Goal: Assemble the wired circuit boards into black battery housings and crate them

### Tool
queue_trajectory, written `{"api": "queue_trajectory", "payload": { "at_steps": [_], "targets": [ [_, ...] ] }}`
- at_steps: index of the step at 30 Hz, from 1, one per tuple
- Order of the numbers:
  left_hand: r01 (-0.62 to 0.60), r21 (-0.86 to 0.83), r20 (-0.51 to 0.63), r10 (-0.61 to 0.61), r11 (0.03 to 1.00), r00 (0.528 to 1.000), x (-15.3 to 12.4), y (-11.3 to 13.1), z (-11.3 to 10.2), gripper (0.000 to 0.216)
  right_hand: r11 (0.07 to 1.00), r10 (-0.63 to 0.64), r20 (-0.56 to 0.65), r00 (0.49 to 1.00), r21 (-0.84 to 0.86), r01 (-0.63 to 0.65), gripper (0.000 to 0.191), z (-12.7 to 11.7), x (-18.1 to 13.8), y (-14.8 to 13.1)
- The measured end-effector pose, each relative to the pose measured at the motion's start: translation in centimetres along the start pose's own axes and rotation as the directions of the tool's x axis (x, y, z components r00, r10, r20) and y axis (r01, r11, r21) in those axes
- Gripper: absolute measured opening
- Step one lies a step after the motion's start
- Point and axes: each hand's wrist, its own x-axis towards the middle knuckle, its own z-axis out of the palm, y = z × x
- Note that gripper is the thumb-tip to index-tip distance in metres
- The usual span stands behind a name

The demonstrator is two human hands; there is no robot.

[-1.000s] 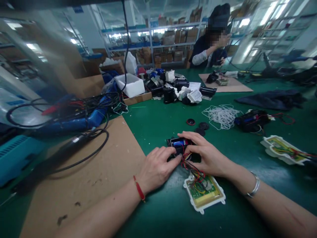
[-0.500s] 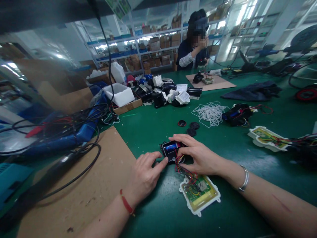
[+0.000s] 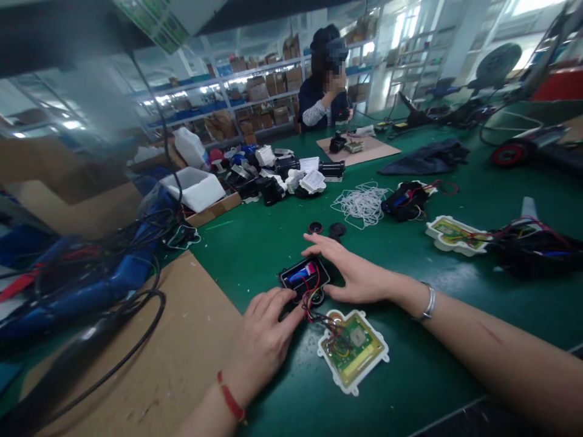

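A black plastic housing (image 3: pixel 285 280) with a blue battery (image 3: pixel 299 272) inside lies on the green table in front of me. My left hand (image 3: pixel 268 325) grips its near left corner between thumb and fingers. On its other side, my right hand (image 3: pixel 357 271) is open, thumb and fingers spread around the right end. Red, black and yellow wires (image 3: pixel 311 297) run from the housing to a green circuit board (image 3: pixel 357 343) set in a white plastic cover (image 3: pixel 350 388). That cover lies face up, nearer to me. How firmly the left fingertips press is partly hidden.
Black round caps (image 3: pixel 337 230) and a heap of white cord loops (image 3: pixel 362 203) lie beyond my hands. Another wired white cover (image 3: pixel 455 235) is at right. Cardboard (image 3: pixel 182 321) and cables cover the left side. A person (image 3: pixel 321 91) sits across the table.
My right hand has loosened from the housing and spread its fingers. My left hand has closed onto the housing's near left corner. The view has swung to the right.
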Motion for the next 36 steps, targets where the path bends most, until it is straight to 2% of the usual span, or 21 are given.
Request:
{"api": "queue_trajectory", "payload": {
  "at_steps": [4, 11, 17, 28, 31, 36],
  "targets": [
    [-0.021, 0.044, 0.035, 0.020, 0.999, 0.999, 0.0, 0.1, 0.2, 0.033, 0.992, -0.022, 0.078, 0.997, 0.128, 0.011, 0.071, -0.2, -0.1, 0.8],
    [-0.062, 0.215, 0.138, 0.032, 0.975, 0.990, 0.5, 1.0, -0.2, 0.056, 0.987, -0.050, 0.058, 0.997, 0.153, 0.041, 0.071, -0.4, -0.1, 1.0],
    [-0.016, 0.272, 0.146, -0.025, 0.962, 0.989, 0.7, 1.8, 0.0, 0.059, 0.984, -0.054, 0.061, 0.997, 0.171, 0.043, 0.069, -0.4, -0.2, 0.9],
    [-0.016, 0.281, 0.126, -0.020, 0.960, 0.992, 0.8, 1.9, 0.1, 0.058, 0.973, 0.042, 0.022, 0.999, 0.224, -0.046, 0.061, -0.1, -0.1, 0.6],
    [-0.012, 0.273, 0.128, -0.024, 0.962, 0.992, 0.8, 1.9, 0.1, 0.057, 0.931, 0.058, 0.070, 0.996, 0.355, -0.079, 0.061, -0.3, 0.0, 1.0],
    [-0.010, 0.255, 0.133, -0.025, 0.967, 0.991, 0.7, 1.8, 0.1, 0.057, 0.764, 0.031, 0.188, 0.982, 0.629, -0.145, 0.062, -0.6, 0.1, 2.8]
  ]
}}
